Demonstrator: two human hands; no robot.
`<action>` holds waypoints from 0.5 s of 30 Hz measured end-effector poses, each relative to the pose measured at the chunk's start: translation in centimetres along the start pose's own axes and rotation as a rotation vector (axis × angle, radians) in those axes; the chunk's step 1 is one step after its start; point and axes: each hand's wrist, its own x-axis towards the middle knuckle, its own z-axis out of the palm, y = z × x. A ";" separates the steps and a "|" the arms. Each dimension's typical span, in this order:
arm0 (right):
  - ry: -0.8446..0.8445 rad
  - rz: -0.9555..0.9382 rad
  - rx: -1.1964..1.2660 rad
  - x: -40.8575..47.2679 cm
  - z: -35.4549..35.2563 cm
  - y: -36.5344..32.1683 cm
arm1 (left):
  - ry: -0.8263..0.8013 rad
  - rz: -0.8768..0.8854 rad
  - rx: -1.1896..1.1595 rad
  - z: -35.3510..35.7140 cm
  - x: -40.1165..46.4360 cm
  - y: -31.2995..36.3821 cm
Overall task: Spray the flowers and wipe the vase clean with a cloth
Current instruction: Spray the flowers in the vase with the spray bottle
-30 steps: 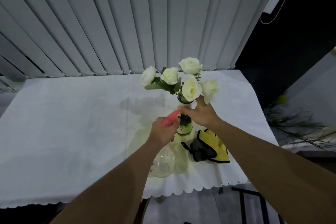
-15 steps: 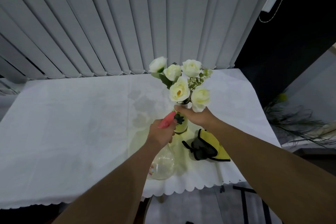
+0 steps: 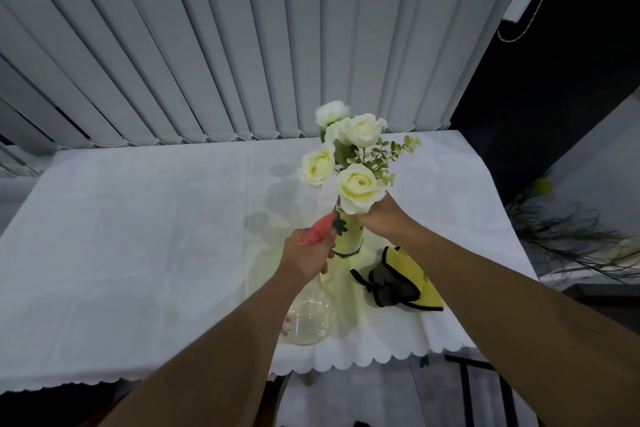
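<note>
The left hand (image 3: pixel 304 255) has its grip clamped on the sprayer (image 3: pixel 310 305) (pink head, clear bottle), nozzle just beside the vase (image 3: pixel 349 236). The right hand (image 3: pixel 382 218) is closed round the vase neck under the flowers (image 3: pixel 356 163), the vase near the worktop's (image 3: pixel 138 236) front edge. A cloth (image 3: pixel 405 284) lies just right of the vase.

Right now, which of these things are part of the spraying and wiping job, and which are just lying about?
In the job:
flowers
vase
spray bottle, in left hand
cloth
right hand, at the vase neck

Lying about:
blinds
green stems off the table
</note>
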 end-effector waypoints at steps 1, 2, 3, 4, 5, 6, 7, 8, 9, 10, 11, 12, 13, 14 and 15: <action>0.013 -0.028 -0.026 0.3 0.0 0.4 | -0.001 -0.001 0.004 0.0 0.0 0.0; 0.032 -0.029 -0.062 0.3 0.0 0.7 | -0.006 -0.001 0.003 0.0 0.0 0.0; 0.047 -0.032 -0.090 0.4 0.1 0.9 | -0.011 0.000 0.002 0.0 0.0 0.0; 0.077 -0.032 -0.118 0.5 0.2 1.1 | -0.012 -0.002 0.003 0.1 -0.1 0.1; 0.110 -0.036 -0.135 0.5 0.2 1.0 | -0.018 -0.007 0.001 0.2 -0.1 0.2; 0.139 -0.020 -0.140 0.5 0.3 1.1 | -0.022 -0.007 -0.003 0.3 -0.1 0.2; 0.164 0.000 -0.121 0.6 0.4 1.1 | -0.025 -0.001 -0.004 0.4 -0.1 0.1; 0.172 0.027 -0.097 0.7 0.5 1.0 | -0.027 0.002 0.009 0.4 -0.1 0.0; 0.167 0.050 -0.080 1.0 0.6 1.2 | -0.022 0.009 0.031 0.5 -0.1 0.0; 0.141 0.068 -0.084 1.2 0.6 1.4 | -0.016 0.010 0.045 0.5 0.0 -0.1; 0.102 0.090 -0.100 1.4 0.6 1.5 | -0.014 0.008 0.049 0.5 0.0 -0.1; 0.055 0.116 -0.120 1.3 0.6 1.5 | -0.011 0.000 0.054 0.5 0.0 -0.1; 0.022 0.135 -0.129 1.4 0.6 1.8 | -0.006 -0.013 0.047 0.5 0.0 0.0; -0.002 0.141 -0.115 1.3 0.5 1.9 | 0.000 -0.030 0.034 0.6 -0.1 0.2; -0.006 0.127 -0.101 1.2 0.5 1.9 | 0.010 -0.043 0.024 0.6 -0.1 0.3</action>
